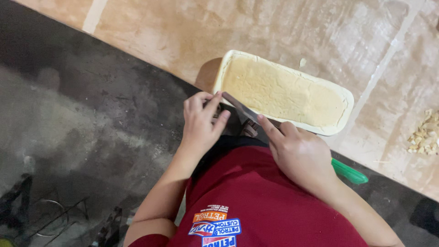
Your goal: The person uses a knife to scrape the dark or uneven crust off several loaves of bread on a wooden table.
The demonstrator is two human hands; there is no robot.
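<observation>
Head view, worktop [283,27]: tan, sheeted surface; its near edge runs diagonally above a dark floor [68,119].
Tray [219,75]: long cream tray filled with pale yellow dough [279,91], lying at the worktop's near edge.
Right hand [299,153]: fingers clenched round a knife with a green handle [350,173]; forefinger stretched along the blade [240,109].
Blade: laid along the tray's near rim, tip towards its left corner.
Left hand [201,121]: fingers curled at that corner, seemingly pinching something small, hard to tell what.
Step in hand: probably trimming along the rim.
Next move: calls for a steady, flat blade.
Crumbs [425,132]: pale scraps by the right edge.
</observation>
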